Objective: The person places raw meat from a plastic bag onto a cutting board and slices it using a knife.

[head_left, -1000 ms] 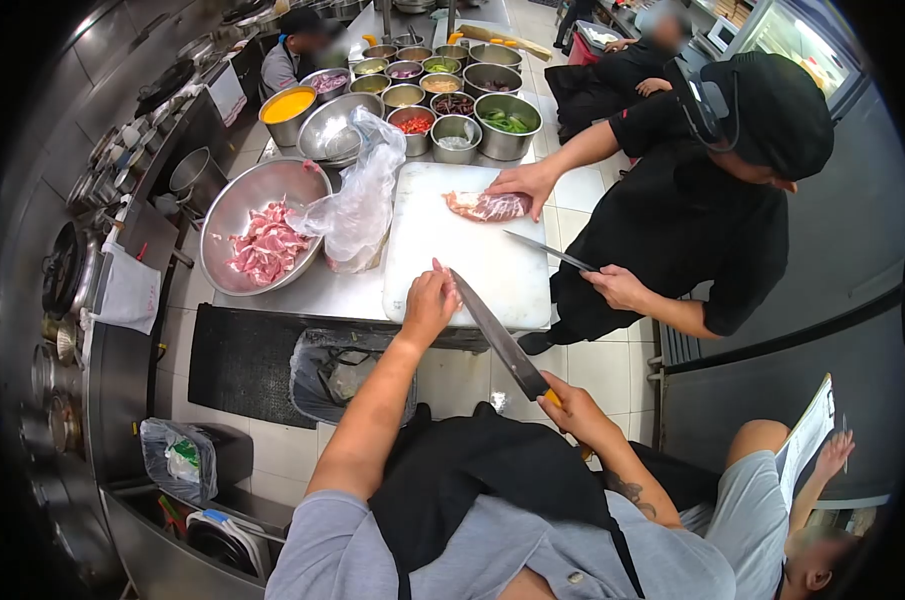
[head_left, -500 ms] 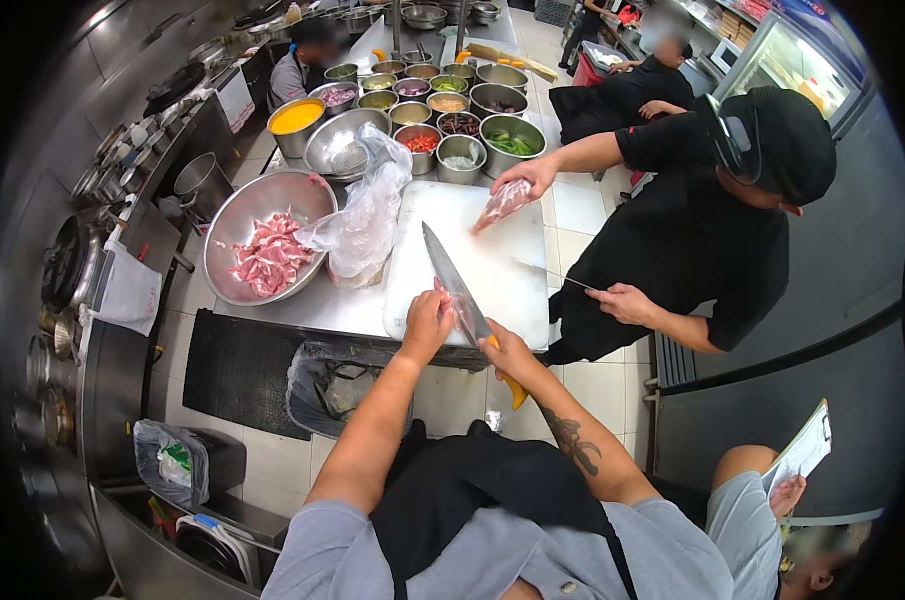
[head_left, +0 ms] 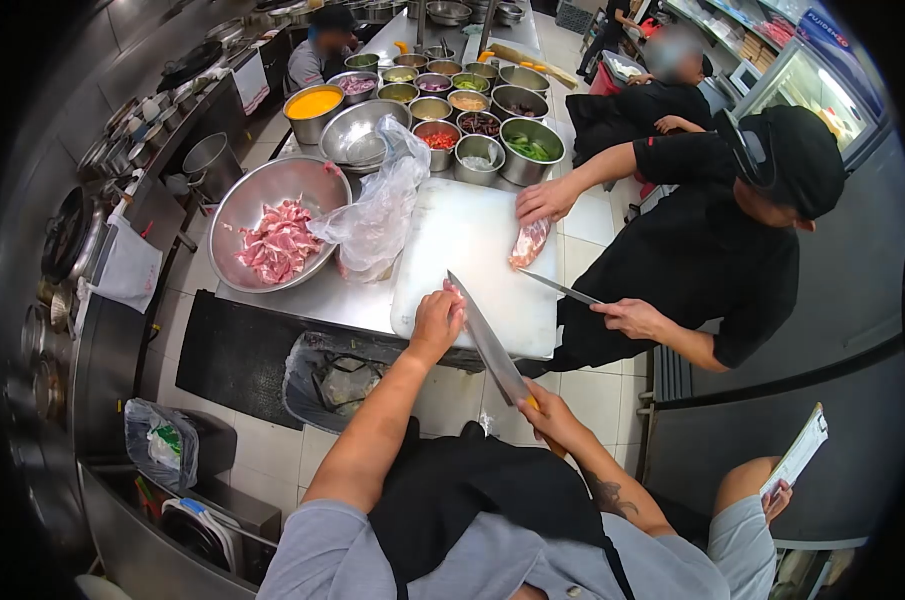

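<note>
My right hand (head_left: 554,418) is wrapped round the yellow handle of a large kitchen knife (head_left: 488,342). The long blade slants up and left over the near edge of a white cutting board (head_left: 472,215). Close beside the blade's tip, my left hand (head_left: 440,318) is closed, fingertips drawn together; a small pinkish bit may be in them, but I cannot make it out. Across the board, a co-worker's hand (head_left: 546,202) presses on a piece of raw meat (head_left: 530,243), and their other hand (head_left: 632,319) holds a thinner knife (head_left: 562,287) against it.
Left of the board, a clear plastic bag (head_left: 382,215) lies against a big steel bowl (head_left: 224,215) of sliced raw meat (head_left: 280,243). Behind stand several steel pots of ingredients, including green peppers (head_left: 530,146). A lined bin (head_left: 307,375) is below the table edge. Someone holds a clipboard (head_left: 798,450) at right.
My right hand has drawn the knife down toward me and right, while my left hand stays near the board's edge. The co-worker has lowered the meat onto the board and brought their knife to it.
</note>
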The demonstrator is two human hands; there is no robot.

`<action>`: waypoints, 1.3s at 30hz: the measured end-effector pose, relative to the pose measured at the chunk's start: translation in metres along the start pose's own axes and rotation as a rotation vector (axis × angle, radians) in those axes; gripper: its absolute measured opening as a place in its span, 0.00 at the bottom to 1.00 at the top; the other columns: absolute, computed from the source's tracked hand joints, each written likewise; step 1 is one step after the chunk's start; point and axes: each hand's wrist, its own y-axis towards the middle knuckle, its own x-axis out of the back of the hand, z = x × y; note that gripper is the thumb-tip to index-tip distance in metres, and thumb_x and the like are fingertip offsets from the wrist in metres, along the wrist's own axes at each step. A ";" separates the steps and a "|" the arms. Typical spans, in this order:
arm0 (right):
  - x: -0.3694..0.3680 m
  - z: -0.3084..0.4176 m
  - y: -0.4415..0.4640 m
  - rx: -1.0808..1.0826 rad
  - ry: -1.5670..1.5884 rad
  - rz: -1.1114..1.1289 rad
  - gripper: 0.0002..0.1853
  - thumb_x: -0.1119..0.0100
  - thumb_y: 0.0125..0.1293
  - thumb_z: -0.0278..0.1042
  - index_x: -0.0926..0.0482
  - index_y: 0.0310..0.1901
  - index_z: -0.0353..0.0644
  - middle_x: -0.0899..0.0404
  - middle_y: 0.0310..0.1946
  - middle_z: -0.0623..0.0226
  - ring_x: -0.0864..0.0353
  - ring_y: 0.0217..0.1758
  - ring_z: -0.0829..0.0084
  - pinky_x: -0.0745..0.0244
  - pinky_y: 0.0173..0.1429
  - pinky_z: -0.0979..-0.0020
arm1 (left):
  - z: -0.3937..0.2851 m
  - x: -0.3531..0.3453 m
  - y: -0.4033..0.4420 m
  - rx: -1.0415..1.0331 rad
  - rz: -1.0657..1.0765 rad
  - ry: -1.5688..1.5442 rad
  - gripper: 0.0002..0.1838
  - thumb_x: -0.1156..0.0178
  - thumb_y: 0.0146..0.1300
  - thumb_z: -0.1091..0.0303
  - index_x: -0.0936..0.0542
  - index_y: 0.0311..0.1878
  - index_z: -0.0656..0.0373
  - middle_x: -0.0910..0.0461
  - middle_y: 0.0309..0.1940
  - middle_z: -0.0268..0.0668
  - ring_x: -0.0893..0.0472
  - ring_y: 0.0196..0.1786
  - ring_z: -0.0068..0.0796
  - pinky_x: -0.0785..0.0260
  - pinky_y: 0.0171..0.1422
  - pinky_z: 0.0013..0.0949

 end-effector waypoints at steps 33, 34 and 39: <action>0.003 0.001 0.008 0.176 -0.294 -0.130 0.28 0.41 0.76 0.37 0.30 0.75 0.48 0.18 0.27 0.57 0.21 0.19 0.67 0.21 0.33 0.61 | 0.052 0.022 0.042 0.309 0.265 0.202 0.06 0.40 0.66 0.72 0.17 0.38 0.64 0.15 0.36 0.54 0.14 0.39 0.55 0.20 0.48 0.48; 0.003 0.001 0.011 0.164 -0.291 -0.124 0.27 0.41 0.76 0.37 0.30 0.75 0.49 0.17 0.27 0.57 0.21 0.20 0.66 0.21 0.33 0.61 | 0.053 0.027 0.045 0.400 0.264 0.076 0.06 0.39 0.64 0.72 0.16 0.38 0.64 0.14 0.34 0.53 0.13 0.39 0.52 0.20 0.48 0.45; 0.010 0.033 0.000 0.029 -0.226 -0.071 0.27 0.40 0.77 0.37 0.29 0.75 0.49 0.17 0.25 0.58 0.21 0.19 0.66 0.22 0.33 0.61 | 0.027 0.050 0.052 0.565 0.192 -0.076 0.07 0.41 0.64 0.73 0.18 0.36 0.67 0.10 0.33 0.47 0.09 0.37 0.38 0.20 0.45 0.34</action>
